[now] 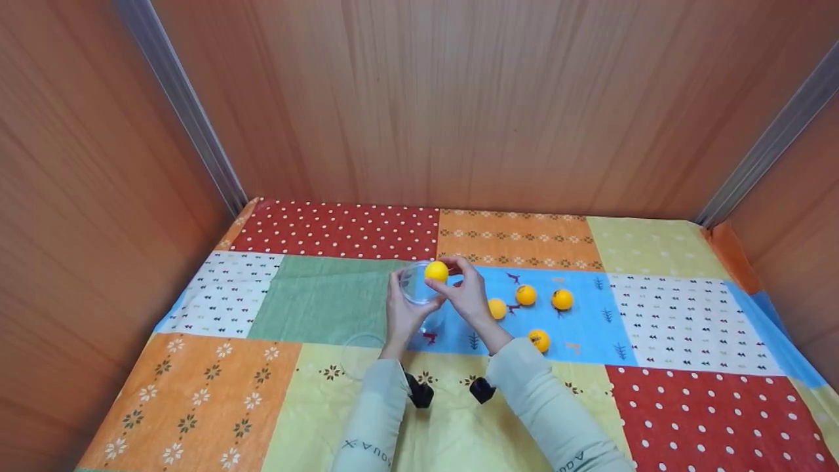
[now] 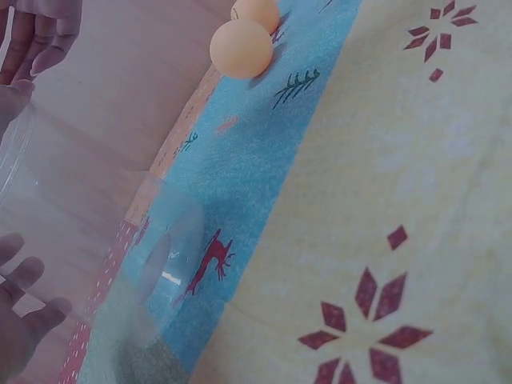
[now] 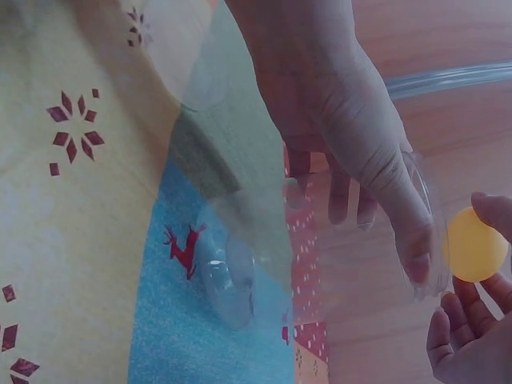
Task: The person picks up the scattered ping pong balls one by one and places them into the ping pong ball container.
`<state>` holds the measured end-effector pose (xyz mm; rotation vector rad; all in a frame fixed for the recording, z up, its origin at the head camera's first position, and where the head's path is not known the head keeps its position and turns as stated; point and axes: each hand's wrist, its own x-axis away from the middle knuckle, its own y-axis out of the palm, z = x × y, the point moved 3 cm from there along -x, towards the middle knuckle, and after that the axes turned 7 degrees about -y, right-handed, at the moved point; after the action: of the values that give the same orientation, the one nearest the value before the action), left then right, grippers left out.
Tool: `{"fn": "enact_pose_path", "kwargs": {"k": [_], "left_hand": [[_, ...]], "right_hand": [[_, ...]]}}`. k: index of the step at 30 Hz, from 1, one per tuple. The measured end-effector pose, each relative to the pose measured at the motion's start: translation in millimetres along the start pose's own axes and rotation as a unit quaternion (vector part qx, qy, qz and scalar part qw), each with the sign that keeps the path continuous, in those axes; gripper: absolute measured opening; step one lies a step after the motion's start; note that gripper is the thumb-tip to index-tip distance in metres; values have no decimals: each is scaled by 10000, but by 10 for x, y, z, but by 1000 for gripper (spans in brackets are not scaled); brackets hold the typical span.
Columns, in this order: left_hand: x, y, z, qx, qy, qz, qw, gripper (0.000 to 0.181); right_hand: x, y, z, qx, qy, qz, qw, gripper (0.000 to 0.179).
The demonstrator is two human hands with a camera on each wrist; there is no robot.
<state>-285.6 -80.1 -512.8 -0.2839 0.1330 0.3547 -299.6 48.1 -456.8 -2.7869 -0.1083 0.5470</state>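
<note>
My left hand [image 1: 401,316] grips a clear plastic jar [image 1: 433,321] near its open rim, fingers wrapped about its side. In the right wrist view the jar's rounded base [image 3: 232,276] hangs low over the cloth. Between the thumb and fingers of my right hand [image 1: 470,296] is a yellow-orange ping-pong ball [image 1: 436,271], held right at the jar's mouth. The right wrist view shows that ball [image 3: 476,245] beside the rim. The left wrist view has the left fingers [image 2: 28,320] along the jar's wall, while the pinched ball is out of sight there.
Several more orange ping-pong balls [image 1: 526,294] lie on the blue patch, right of the hands. A clear round lid [image 1: 362,335] lies flat by the left forearm. Patchwork cloth [image 1: 328,288] covers the table, and wood-grain panels [image 1: 419,105] enclose the back and sides.
</note>
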Motion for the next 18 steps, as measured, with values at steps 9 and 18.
{"fn": "enact_pose_path", "kwargs": {"k": [9,18], "left_hand": [[-1,10,-23,-41,29,60,10000,80],[-11,-10,-15,-284,-34,180,9994,81]], "right_hand": [[49,-49,5,-27,-140,-80,9999,51],[128,-209,22,149,-619,-193,9978,50]]}}
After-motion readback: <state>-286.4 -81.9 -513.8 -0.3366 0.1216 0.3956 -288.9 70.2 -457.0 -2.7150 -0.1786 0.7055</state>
